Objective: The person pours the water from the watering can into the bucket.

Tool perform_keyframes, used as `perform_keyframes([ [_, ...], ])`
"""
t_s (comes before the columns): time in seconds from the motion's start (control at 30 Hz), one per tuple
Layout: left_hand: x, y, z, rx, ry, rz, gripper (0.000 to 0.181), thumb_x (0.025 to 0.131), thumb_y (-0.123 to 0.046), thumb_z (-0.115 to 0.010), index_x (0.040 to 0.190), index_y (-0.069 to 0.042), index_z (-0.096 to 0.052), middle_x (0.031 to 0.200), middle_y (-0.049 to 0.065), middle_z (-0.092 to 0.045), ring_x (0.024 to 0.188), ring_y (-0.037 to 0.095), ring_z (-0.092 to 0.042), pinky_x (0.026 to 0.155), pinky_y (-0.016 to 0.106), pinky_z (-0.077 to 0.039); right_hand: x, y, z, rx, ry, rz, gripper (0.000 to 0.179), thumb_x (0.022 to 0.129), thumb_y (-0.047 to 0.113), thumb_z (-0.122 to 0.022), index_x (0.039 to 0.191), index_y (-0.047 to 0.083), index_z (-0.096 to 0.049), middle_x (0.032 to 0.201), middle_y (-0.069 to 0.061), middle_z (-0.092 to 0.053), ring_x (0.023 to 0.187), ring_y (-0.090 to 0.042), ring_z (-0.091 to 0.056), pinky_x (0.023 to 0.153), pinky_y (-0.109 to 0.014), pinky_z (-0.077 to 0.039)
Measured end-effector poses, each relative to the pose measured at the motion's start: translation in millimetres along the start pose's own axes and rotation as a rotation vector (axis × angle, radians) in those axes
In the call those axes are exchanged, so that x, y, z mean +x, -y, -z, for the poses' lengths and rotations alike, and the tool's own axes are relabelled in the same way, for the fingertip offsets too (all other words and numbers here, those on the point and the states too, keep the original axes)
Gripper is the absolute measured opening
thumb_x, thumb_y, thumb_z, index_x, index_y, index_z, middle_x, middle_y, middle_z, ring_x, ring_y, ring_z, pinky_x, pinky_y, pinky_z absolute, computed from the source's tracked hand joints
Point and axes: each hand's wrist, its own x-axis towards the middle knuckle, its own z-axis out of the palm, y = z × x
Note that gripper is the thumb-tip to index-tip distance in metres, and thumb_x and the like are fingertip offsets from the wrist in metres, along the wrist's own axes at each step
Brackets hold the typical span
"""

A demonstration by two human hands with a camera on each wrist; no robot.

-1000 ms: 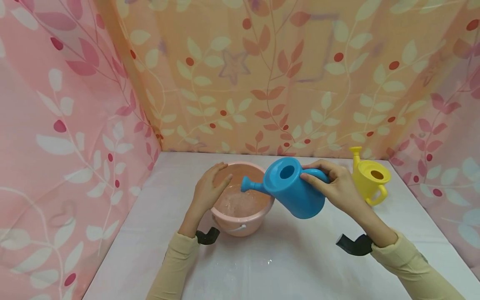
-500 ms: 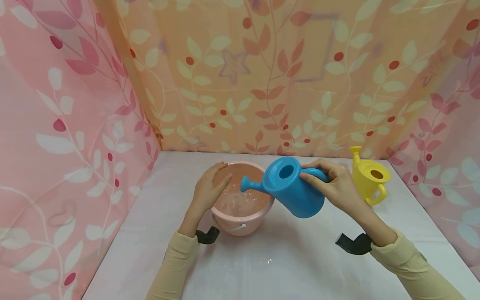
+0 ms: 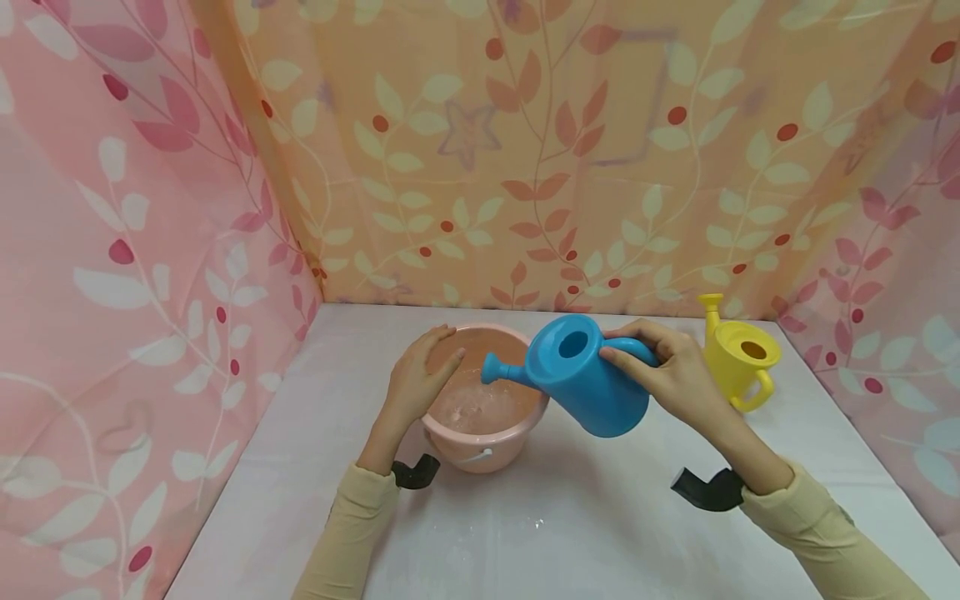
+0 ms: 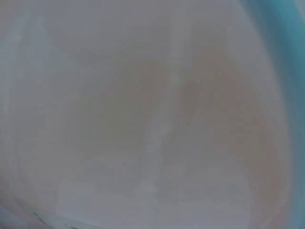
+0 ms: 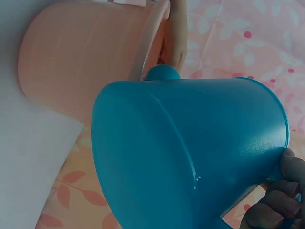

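R hand (image 3: 667, 365) grips blue watering can (image 3: 592, 385) by its handle (image 3: 636, 344), body's long axis tipped left, spout (image 3: 516, 374) over pink bucket (image 3: 507, 450). L hand (image 3: 415, 377), fingers fairly straight, at bucket's L rim, is nearer spout tip than R.

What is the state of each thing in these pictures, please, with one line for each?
Bucket: upright, open at the top.
Water: in the bucket, surface rippled.
Table: some wet drops in front of the bucket.
Blue watering can: tilted, spout over the bucket.
Yellow watering can: upright, not held.
Right hand: holding the blue can.
Left hand: at the bucket's rim.
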Motion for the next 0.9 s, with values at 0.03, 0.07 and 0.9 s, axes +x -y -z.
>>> perform_keyframes([
  [0.03,0.0,0.1,-0.2,0.002,0.000,0.001,0.054,0.090,-0.051,-0.051,0.132,-0.018,-0.052,0.141,0.004,-0.045,0.132,0.027,-0.038,0.103,0.053,-0.032,-0.1,0.0,0.1,0.000,0.001,-0.001,0.025,0.084,0.016,-0.068,0.106,0.006,-0.064,0.104,-0.013,-0.068,0.099,-0.037,-0.062,0.080,-0.059,-0.047],
  [0.07,0.0,0.2,-0.3,0.003,-0.001,0.003,0.054,0.090,-0.052,-0.051,0.132,-0.018,-0.051,0.141,0.004,-0.045,0.132,0.026,-0.038,0.103,0.053,-0.032,-0.2,-0.1,0.1,0.002,0.001,-0.002,0.025,0.084,0.016,-0.068,0.106,0.006,-0.064,0.104,-0.013,-0.067,0.100,-0.037,-0.062,0.080,-0.059,-0.047],
  [0.9,-0.4,0.5,-0.3,-0.013,-0.006,-0.004,0.053,0.090,-0.050,-0.052,0.132,-0.018,-0.052,0.141,0.003,-0.045,0.132,0.026,-0.038,0.103,0.053,-0.032,-1.1,-1.0,0.2,0.008,-0.001,-0.005,0.024,0.084,0.016,-0.068,0.106,0.005,-0.064,0.104,-0.014,-0.067,0.100,-0.038,-0.062,0.080,-0.059,-0.047],
])
